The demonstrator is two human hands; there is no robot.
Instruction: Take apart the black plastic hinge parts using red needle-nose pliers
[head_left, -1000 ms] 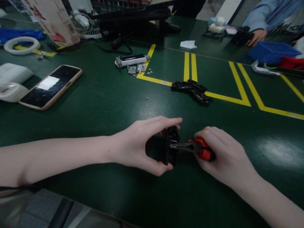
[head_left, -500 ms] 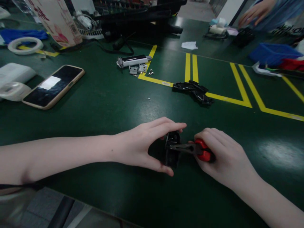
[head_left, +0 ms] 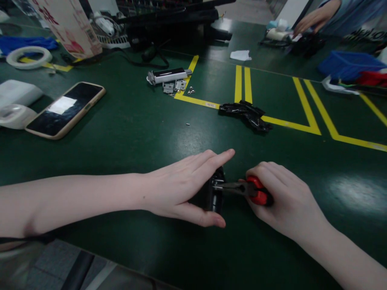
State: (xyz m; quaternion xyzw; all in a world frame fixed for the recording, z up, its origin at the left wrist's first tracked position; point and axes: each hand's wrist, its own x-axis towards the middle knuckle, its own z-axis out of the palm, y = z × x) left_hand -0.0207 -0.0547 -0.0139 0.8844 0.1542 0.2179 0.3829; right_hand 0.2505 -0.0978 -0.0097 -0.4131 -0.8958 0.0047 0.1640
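Red-handled long-nose pliers (head_left: 256,190) are gripped in my right hand (head_left: 282,201), their jaws pointing left. The jaw tips meet a small black plastic part (head_left: 216,199), apparently on its upper middle; whether they pinch something there is too small to tell. Around that part curves my left hand (head_left: 184,189), thumb at its near end and fingers at its far end. The left palm and fingers partly cover the black part. Farther up the table lies a tiny metal pin (head_left: 188,124), apart from both hands.
Black plastic pieces (head_left: 246,114) lie on yellow tape ahead. Beyond them are a white-and-black device (head_left: 169,75), metal brackets (head_left: 174,86) and small rings (head_left: 191,90). A phone (head_left: 66,109) lies left; a blue bin (head_left: 350,64) stands right. Another person's hand (head_left: 317,19) is at the far right.
The black part has tilted and shifted slightly left, and my left hand has turned over it, covering more. My right hand and the pliers stay nearly still. The other person's hand moved left.
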